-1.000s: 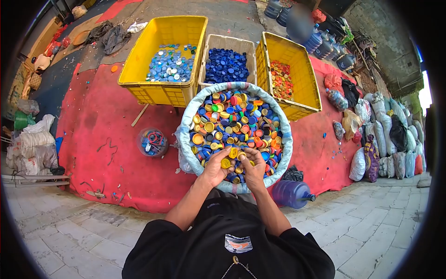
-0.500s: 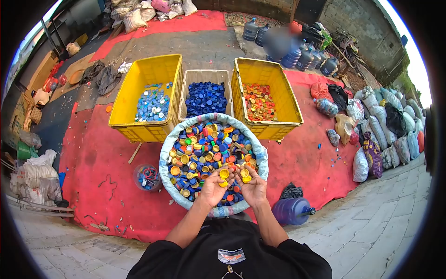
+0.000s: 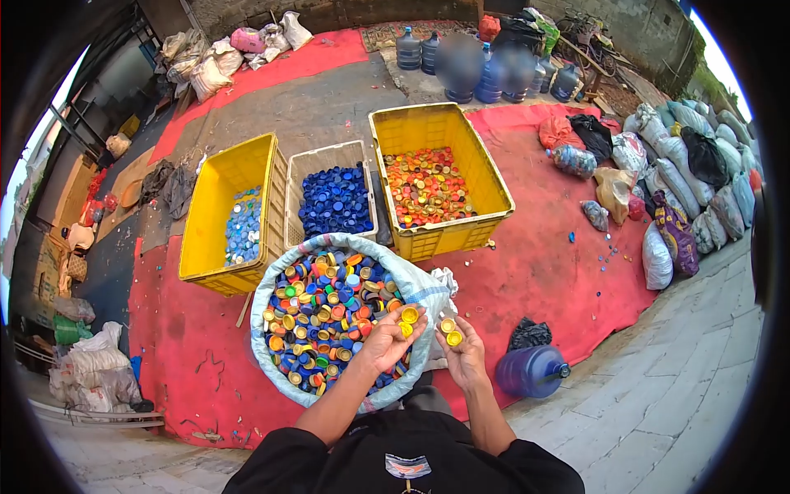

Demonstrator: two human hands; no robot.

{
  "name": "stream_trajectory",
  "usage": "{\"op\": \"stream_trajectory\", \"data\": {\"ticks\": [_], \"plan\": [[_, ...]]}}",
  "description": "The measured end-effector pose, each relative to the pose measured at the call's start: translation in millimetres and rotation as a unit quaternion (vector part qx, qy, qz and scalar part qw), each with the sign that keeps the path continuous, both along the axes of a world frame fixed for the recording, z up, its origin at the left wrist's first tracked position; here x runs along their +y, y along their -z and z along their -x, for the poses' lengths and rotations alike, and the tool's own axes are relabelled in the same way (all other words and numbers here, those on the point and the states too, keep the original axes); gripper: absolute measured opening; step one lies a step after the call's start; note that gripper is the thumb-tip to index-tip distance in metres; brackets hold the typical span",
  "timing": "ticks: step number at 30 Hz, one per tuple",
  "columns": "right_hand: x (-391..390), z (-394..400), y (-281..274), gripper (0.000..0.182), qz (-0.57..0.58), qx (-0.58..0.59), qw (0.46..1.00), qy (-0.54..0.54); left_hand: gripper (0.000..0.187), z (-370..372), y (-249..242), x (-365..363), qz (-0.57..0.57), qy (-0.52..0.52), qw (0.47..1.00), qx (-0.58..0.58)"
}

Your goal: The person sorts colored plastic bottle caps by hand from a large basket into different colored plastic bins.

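Yellow bottle caps (image 3: 409,315) are pinched in the fingers of my left hand (image 3: 388,342), which is over the right part of a wide sack (image 3: 276,249) with its rim rolled open. My right hand (image 3: 466,356) is closed on more yellow caps (image 3: 453,338), just outside the sack's right rim. The two hands are a little apart, with the caps' hollow sides facing up toward me. Mixed caps (image 3: 329,313) in blue, orange, yellow, green and white fill the sack.
Beyond the sack stand a yellow crate (image 3: 197,239) of light-blue caps, a whitish crate (image 3: 290,198) of dark-blue caps and another yellow crate (image 3: 494,185) of orange and red caps. A water jug (image 3: 527,370) lies at right. Stuffed bags (image 3: 675,222) line the right side.
My view has turned, so the sack and crates appear farther left and tilted. My hands have moved apart and toward the sack's right side, both keeping their yellow caps.
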State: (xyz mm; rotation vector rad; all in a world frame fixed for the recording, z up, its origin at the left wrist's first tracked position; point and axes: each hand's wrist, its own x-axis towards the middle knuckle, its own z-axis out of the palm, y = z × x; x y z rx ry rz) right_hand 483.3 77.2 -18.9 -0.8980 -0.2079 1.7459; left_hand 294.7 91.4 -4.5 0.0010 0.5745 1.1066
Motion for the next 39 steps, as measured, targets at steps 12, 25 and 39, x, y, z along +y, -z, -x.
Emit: {"op": "stream_trajectory", "data": {"ticks": [12,25,39], "plan": [[230.0,32.1,-50.8,0.063,-0.14,-0.079,0.986,0.037,0.066,60.8,-80.9,201.1,-0.13,-0.171,0.971,0.107],[44.6,65.0,22.6,0.046,-0.424,-0.696,0.579,-0.022,0.025,161.3,17.9,-89.6,0.016,-0.36,0.898,0.254],[77.0,199.7,16.0,0.057,-0.545,-0.697,0.386,-0.262,0.019,162.5,20.8,-173.8,0.049,-0.375,0.854,0.356]]}}
